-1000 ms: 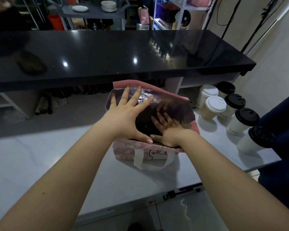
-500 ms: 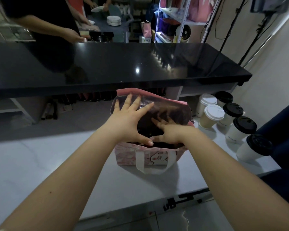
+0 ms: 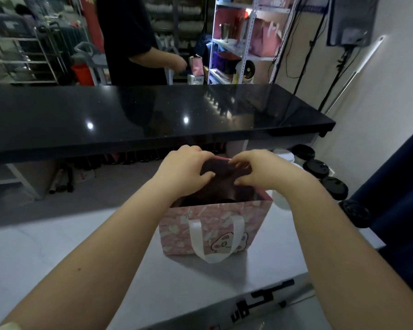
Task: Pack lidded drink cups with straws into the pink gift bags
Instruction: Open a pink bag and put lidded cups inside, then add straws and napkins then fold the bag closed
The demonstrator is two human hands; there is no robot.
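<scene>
A pale, marble-like worktop (image 3: 86, 253) fills the foreground, and on it a pink gift bag (image 3: 215, 227) with a white ribbon handle (image 3: 216, 236) and a cartoon print stands upright, mouth open. Both bare hands reach to its far rim — the left hand (image 3: 185, 171) and the right hand (image 3: 260, 169) each curl their fingers over that edge, thumbs inside, pinching the wall. To the right, paper cups with black lids (image 3: 329, 179) crowd the worktop's end, partly hidden by the right arm. Beyond runs a glossy black counter (image 3: 153, 115); behind it a person in dark clothes (image 3: 134, 41) stands among metal racks — pink bags sit on the white shelving (image 3: 250, 41).
</scene>
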